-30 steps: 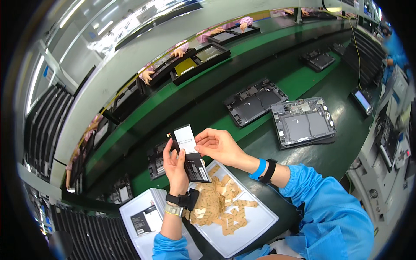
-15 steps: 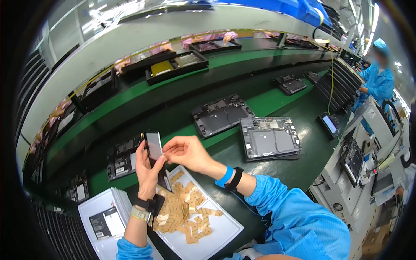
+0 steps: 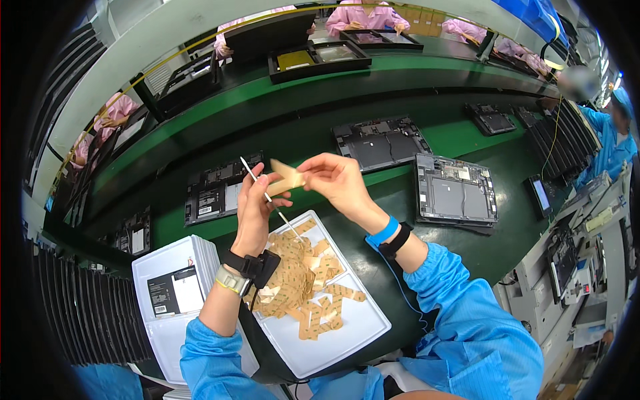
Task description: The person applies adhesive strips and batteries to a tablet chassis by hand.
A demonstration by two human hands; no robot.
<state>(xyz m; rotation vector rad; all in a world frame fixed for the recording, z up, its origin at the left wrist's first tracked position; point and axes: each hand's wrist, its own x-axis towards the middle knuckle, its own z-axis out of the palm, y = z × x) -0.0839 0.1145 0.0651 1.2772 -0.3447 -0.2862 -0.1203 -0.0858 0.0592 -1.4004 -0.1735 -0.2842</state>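
Note:
My left hand (image 3: pixel 255 210) grips a thin flat panel (image 3: pixel 254 175) seen nearly edge-on as a long pale line; most of its faces are hidden. Between the thumb and fingers of my right hand (image 3: pixel 339 185) is a tan strip of backing paper (image 3: pixel 288 181), bent and partly blurred. The strip's far end lies by my left fingers; whether it still sticks to the panel I cannot tell. Below both hands, a heap of tan backing-paper strips (image 3: pixel 287 270) covers part of a white tray (image 3: pixel 353 333).
Open device housings (image 3: pixel 381 143) lie along the green bench, some stacked (image 3: pixel 457 190) at right. A white container lid (image 3: pixel 143 270) bears a dark-and-white panel at left. Black trays (image 3: pixel 320 60) stand across the bench, where co-workers in pink sit. A small screen device (image 3: pixel 540 195) stands at right.
The panel in my left hand has turned from showing its grey face to edge-on. My right hand has moved off it and holds a tan strip. The whole view has shifted.

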